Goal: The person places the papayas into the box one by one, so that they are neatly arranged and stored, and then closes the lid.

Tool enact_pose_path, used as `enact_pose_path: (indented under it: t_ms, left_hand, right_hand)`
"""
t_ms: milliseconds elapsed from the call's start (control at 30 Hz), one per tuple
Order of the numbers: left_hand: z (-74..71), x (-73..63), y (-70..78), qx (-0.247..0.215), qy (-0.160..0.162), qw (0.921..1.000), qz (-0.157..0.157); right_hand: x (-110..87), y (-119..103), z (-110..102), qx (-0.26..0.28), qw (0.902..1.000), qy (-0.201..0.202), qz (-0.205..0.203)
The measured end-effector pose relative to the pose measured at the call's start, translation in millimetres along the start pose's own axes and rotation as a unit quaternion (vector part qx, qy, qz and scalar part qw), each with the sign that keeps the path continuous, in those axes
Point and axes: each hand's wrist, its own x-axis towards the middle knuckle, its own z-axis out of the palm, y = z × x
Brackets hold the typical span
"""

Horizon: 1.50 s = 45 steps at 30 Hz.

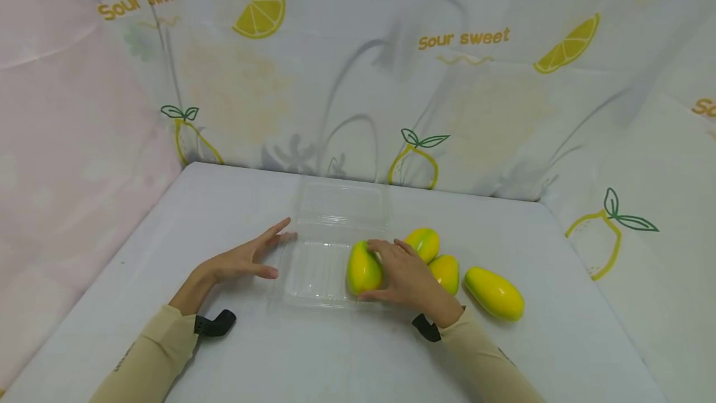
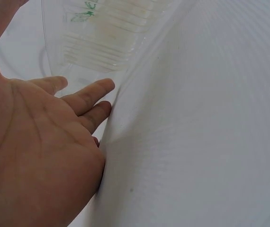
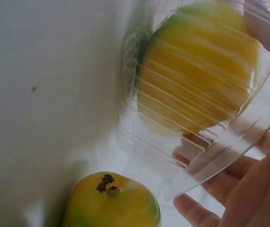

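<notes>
A clear plastic clamshell box (image 1: 315, 273) lies on the table with its lid (image 1: 342, 201) folded back, away from me. At the right end of its base is a yellow-green mango (image 1: 362, 271), which my right hand (image 1: 407, 277) holds between thumb and fingers. Through the box's ribbed wall the right wrist view shows this mango (image 3: 196, 71) inside, part of the hand lying outside the wall. My left hand (image 1: 239, 261) is beside the box's left edge, fingers spread, holding nothing. In the left wrist view its palm (image 2: 35, 142) faces the camera.
Just right of my right hand lie two more mangoes, one farther back (image 1: 423, 244) and one nearer (image 1: 447, 272), partly behind the hand. Another mango (image 1: 495, 293) rests farther right. A lemon-print cloth (image 1: 335, 79) hangs behind the white table (image 1: 313, 359).
</notes>
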Motion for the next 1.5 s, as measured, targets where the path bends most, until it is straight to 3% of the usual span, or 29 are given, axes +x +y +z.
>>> enact_pose_path:
  t_ms: [233,467,700,1000,1100,1300,1400,1500]
  left_hand:
    - [0.4,-0.3,0.6,-0.003,0.001,1.0000,-0.006]
    - [0.8,-1.2,-0.1,0.002,0.003,0.9999,-0.010]
    - [2.1,-1.3,0.2,0.013,0.008,0.9997,-0.018]
    - [2.4,-1.6,2.0,0.020,0.009,0.9997,-0.011]
    - [2.4,-1.7,2.2,0.019,0.009,0.9997,-0.014]
    - [2.1,-1.4,1.5,0.024,0.009,0.9995,-0.019]
    - [1.9,-1.2,0.7,0.026,0.010,0.9994,-0.019]
    - [1.9,-0.8,0.8,0.024,0.008,0.9995,-0.021]
  right_hand:
    - [-0.7,4,0,0.032,0.9995,0.000,-0.008]
    - [-2.6,12,4,0.060,0.9971,-0.015,-0.043]
    - [-3.7,12,5,0.061,0.9976,-0.011,-0.030]
    - [-6.3,14,-5,0.115,0.9899,-0.074,-0.037]
    - [-5.4,15,-4,0.106,0.9923,-0.061,-0.022]
    - [-1.2,12,3,0.060,0.9981,0.006,0.009]
    - [-0.9,13,4,0.070,0.9974,0.009,-0.015]
    - [-1.1,13,2,0.112,0.9917,-0.006,-0.063]
